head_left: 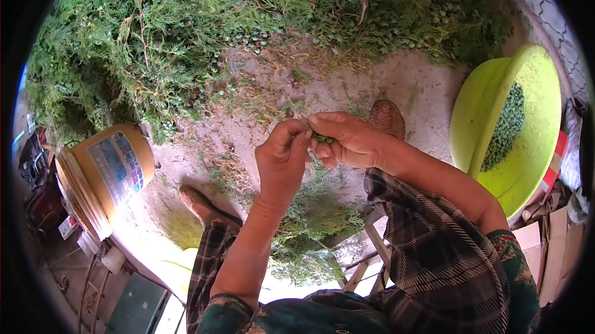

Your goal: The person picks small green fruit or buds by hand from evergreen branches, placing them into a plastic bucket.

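My left hand (280,159) and my right hand (352,140) meet in front of me over the floor, fingertips close together. Thumb and forefinger of the left are pinched, and whatever lies between them is too small to make out. Inside the curled fingers of the right hand, a little bunch of green cones (323,139) partly shows. Beyond both hands spreads a large heap of cut evergreen branches (260,2) carrying small bluish-green cones. A lime-green basin (468,111) stands to the right, with many similar green cones (505,126) in it.
At the left is a yellow bucket (133,154) with a printed label. My shoes (387,118) rest on the dusty floor (427,83), which has plant scraps on it. Loose green sprigs (316,210) lie below my hands near a wooden frame (377,241). Cardboard (551,247) stands at lower right.
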A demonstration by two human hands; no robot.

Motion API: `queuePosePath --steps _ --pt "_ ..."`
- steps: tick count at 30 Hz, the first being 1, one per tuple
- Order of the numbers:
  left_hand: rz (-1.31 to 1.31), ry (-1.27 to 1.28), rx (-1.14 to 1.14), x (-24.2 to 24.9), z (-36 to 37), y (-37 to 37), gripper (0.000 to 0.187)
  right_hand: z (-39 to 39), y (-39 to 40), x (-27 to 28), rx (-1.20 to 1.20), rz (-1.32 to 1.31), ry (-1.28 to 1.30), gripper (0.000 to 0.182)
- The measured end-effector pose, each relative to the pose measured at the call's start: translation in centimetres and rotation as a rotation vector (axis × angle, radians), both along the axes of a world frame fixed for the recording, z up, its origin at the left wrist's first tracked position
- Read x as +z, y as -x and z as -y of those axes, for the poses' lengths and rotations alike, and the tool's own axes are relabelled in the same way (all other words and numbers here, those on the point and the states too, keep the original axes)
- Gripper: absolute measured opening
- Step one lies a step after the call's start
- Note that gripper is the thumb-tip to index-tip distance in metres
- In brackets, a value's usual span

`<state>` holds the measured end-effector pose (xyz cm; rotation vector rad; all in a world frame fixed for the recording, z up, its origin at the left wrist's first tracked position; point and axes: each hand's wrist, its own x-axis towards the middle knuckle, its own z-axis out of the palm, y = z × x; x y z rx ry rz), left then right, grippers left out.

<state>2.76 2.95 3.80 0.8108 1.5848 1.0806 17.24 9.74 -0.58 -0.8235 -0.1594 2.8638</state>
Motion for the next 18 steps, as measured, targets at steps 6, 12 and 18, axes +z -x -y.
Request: queuePosePath --steps 6,12,18 --pt "-0.218 0.176 -0.172 -3.1 -0.1 6.7 0.011 -0.3 -0.7 -0.4 0.012 0.041 -0.102 0.025" --pt "-0.843 0.301 -0.154 -7.1 -4.0 13.1 0.020 -0.5 -0.8 -0.4 -0.058 0.061 -0.085 0.026" --pt "-1.238 0.280 -0.208 -9.7 -6.0 13.3 0.029 -0.5 -1.0 -0.2 -0.033 0.085 -0.071 0.025"
